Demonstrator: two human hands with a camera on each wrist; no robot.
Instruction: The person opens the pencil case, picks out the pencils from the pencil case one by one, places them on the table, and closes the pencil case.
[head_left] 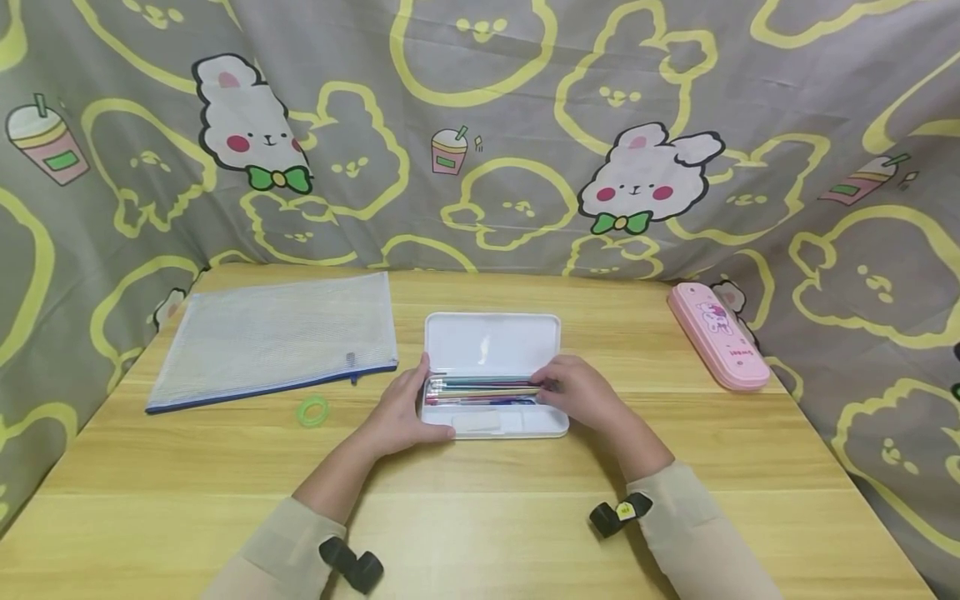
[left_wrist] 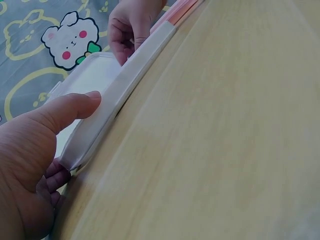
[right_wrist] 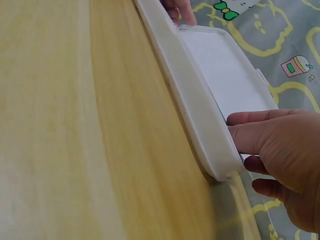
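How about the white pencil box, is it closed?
No, the lid of the white pencil box stands open, showing pencils inside.

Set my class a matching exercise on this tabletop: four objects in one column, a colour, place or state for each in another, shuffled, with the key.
1. mesh pouch
2. ring
3. pink case
4. white case

A. closed, towards the right of the table
B. open, pencils inside, held by the left hand
C. green
D. blue along one edge

Pairs: 1-D, 2-C, 3-A, 4-B
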